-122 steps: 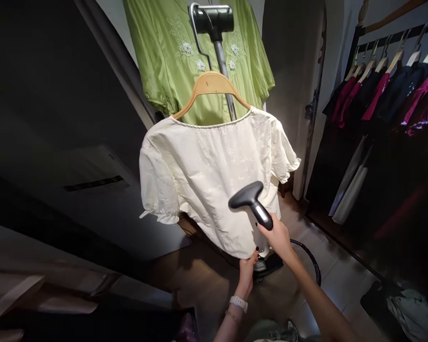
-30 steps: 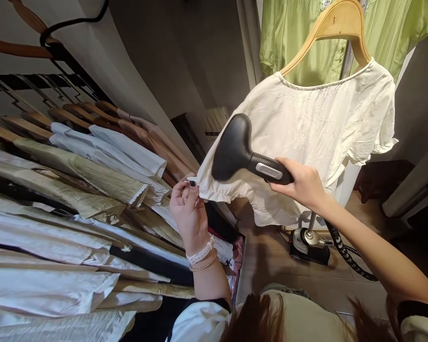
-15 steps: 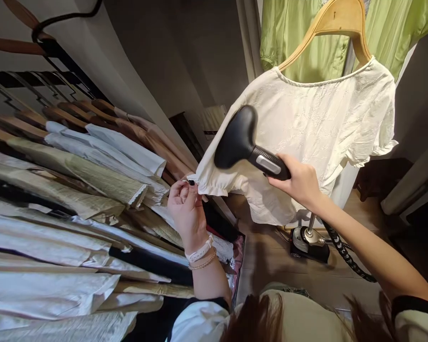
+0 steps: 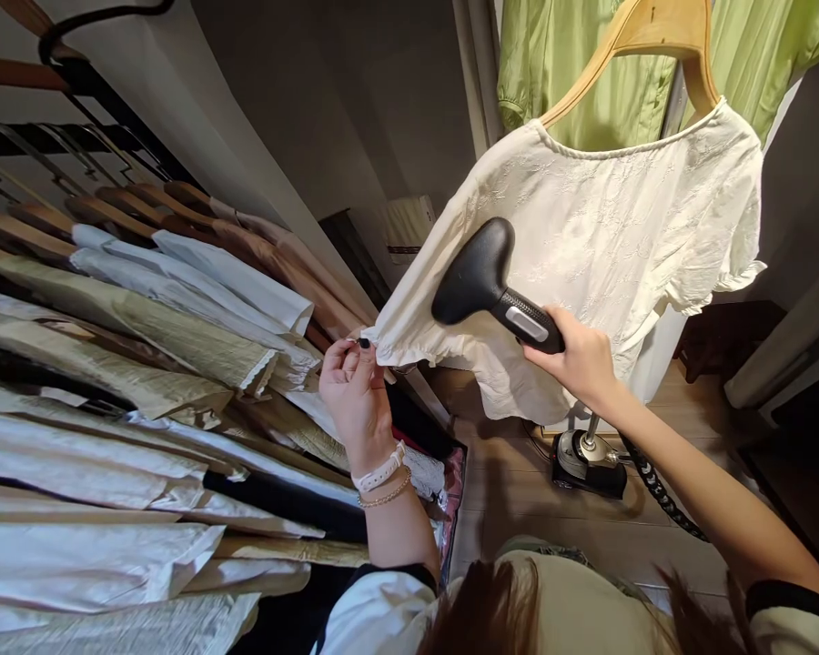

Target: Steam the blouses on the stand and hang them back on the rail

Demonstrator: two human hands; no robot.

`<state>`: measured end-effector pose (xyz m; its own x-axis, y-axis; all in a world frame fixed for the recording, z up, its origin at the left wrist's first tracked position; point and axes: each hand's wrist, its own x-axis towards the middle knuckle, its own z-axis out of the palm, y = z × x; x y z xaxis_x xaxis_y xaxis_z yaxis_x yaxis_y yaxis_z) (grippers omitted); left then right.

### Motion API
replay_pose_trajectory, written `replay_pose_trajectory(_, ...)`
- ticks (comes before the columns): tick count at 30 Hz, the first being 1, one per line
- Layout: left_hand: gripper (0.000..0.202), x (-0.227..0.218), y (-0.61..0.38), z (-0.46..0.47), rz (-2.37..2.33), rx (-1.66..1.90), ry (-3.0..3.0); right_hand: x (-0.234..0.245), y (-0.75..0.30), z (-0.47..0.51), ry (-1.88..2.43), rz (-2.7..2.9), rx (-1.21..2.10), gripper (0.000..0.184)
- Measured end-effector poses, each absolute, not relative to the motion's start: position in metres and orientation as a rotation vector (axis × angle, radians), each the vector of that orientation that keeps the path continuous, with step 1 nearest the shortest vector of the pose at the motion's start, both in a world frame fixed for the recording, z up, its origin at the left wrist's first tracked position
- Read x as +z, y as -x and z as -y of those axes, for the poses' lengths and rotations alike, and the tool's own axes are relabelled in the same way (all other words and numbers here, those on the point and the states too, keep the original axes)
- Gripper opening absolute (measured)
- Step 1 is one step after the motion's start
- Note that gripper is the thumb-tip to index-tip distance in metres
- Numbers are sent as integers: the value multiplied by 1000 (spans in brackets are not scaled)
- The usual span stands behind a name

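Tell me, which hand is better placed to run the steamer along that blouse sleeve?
Probably the right hand: it already grips the steamer, whose head sits close to the blouse. The left hand is busy pinching the sleeve hem.

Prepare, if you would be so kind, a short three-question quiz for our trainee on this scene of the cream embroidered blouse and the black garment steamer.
1. What does the left hand pinch?
A) The frilled sleeve hem of the cream embroidered short-sleeved blouse
B) The black steamer hose
C) The light wooden hanger

2. True or false: the right hand grips the handle of the black garment steamer head.

3. Fill in the blank: the black steamer base stands on the ____.

Key: 1) A; 2) true; 3) floor
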<state>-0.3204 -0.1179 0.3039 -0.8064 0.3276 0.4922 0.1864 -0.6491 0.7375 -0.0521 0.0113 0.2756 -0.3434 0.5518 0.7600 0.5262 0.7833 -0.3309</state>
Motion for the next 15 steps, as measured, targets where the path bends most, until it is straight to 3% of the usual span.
replay_pose_trajectory(8, 51, 305, 322, 104, -1115, 2618, -788, 249, 27, -11, 929, 2027, -3, 40)
replay_pose_trajectory(15, 40, 299, 321, 92, -1051, 2556, -773, 222, -15, 6, 939, 1905, -80, 38)
